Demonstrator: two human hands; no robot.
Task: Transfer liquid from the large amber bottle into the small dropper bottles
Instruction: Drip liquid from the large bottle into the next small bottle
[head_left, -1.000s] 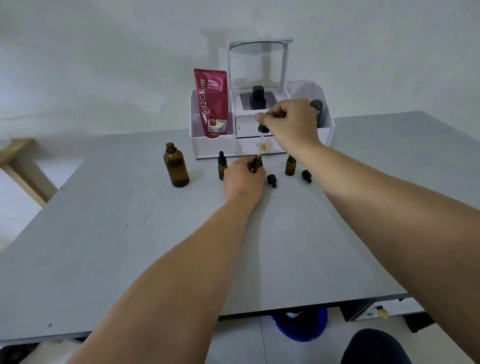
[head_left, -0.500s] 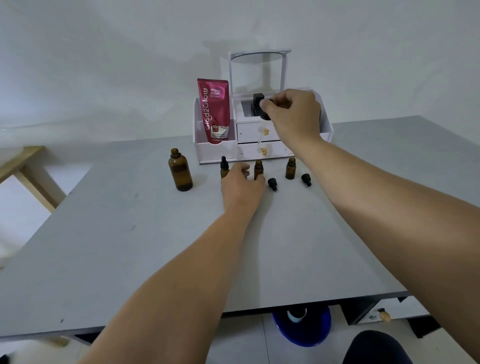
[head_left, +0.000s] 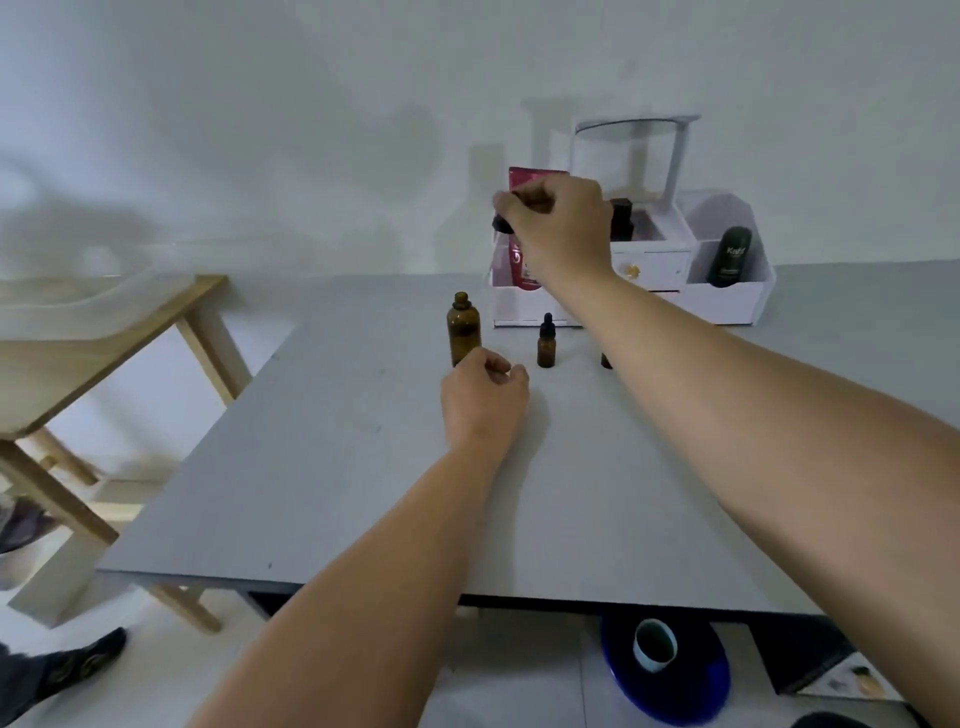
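Note:
The large amber bottle (head_left: 463, 328) stands uncapped on the grey table (head_left: 337, 467). My right hand (head_left: 558, 228) hovers high above and to its right, pinching a black dropper cap (head_left: 501, 223); its glass tube is too blurred to make out. My left hand (head_left: 485, 402) rests on the table just in front of the large bottle, fingers loosely curled and holding nothing. A small amber dropper bottle (head_left: 545, 343) with its black cap on stands to the right. Another small bottle (head_left: 607, 359) peeks out from behind my right forearm; the rest are hidden.
A white cosmetic organiser (head_left: 727, 301) with a mirror frame stands at the table's back, holding a red tube (head_left: 522, 260) and a dark tube (head_left: 731, 257). A wooden table (head_left: 104, 343) is at the left. A blue basin (head_left: 667, 675) lies on the floor under the table.
My right hand has carried the dropper cap leftward from over the small bottles to above the large bottle. My left hand let go of the small bottle and slid left. The camera turned left.

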